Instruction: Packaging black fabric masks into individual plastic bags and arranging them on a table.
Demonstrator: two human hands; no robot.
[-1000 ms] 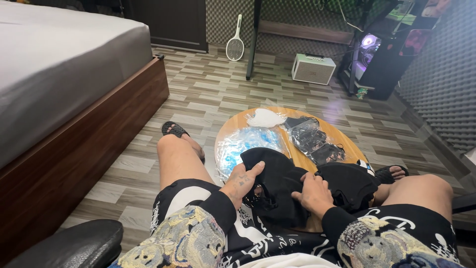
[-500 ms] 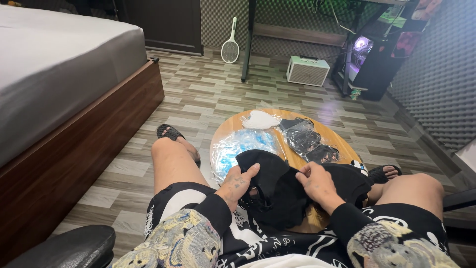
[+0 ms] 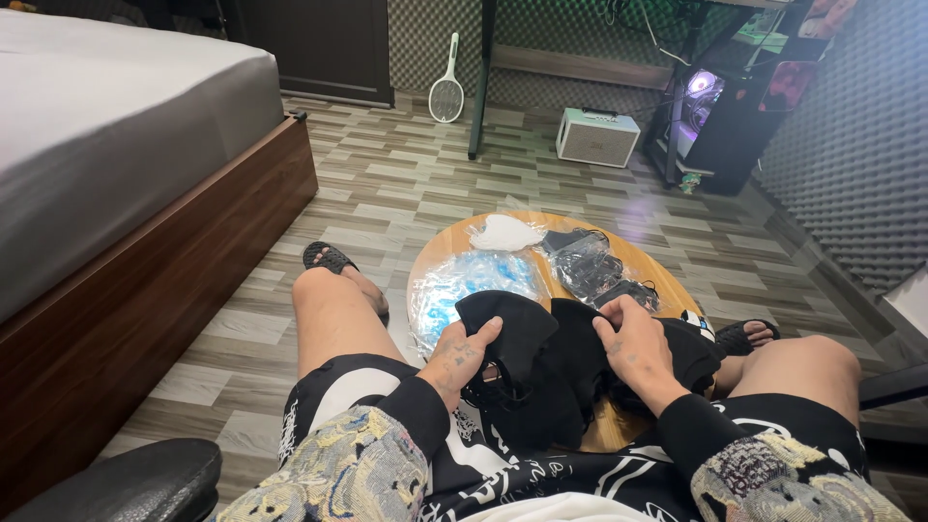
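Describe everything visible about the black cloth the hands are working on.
The black cloth looks like soft, matte fabric, crumpled in loose folds. It lies on the near edge of the round wooden table, spilling toward the lap. The left hand pinches a raised fold; the right hand presses on its other side.

A seated person's left hand point(image 3: 462, 353) and right hand point(image 3: 633, 340) both grip a heap of black cloth point(image 3: 541, 362) at the near edge of a round wooden surface point(image 3: 667, 280). On the surface's far edge lies a white mask point(image 3: 504, 232), with clear plastic bags point(image 3: 464, 285) toward its left edge
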